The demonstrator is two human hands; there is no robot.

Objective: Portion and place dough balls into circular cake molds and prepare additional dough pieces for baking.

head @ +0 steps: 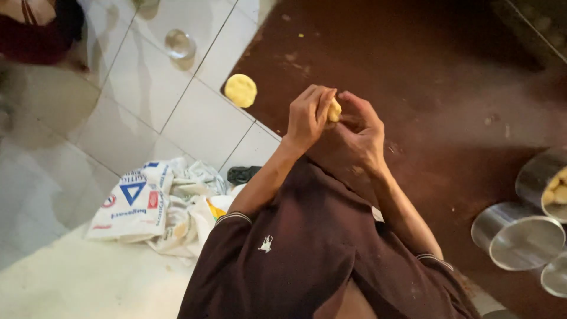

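Left hand (308, 116) and right hand (360, 133) both clasping a dough lump (335, 110); yellow dough disc (241, 90) nearby, steel tins (520, 235) well apart.

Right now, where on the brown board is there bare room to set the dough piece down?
Bare board stretches beyond both hands, right of the yellow dough disc. The near-right edge is crowded with metal cylinders. Left hand and right hand hold the dough piece.

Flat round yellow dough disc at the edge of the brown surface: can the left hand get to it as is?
Probably yes. The flat round yellow dough disc lies bare, with nothing between it and the left hand. But both hands are busy: left and right hand pinch a small yellow dough lump.
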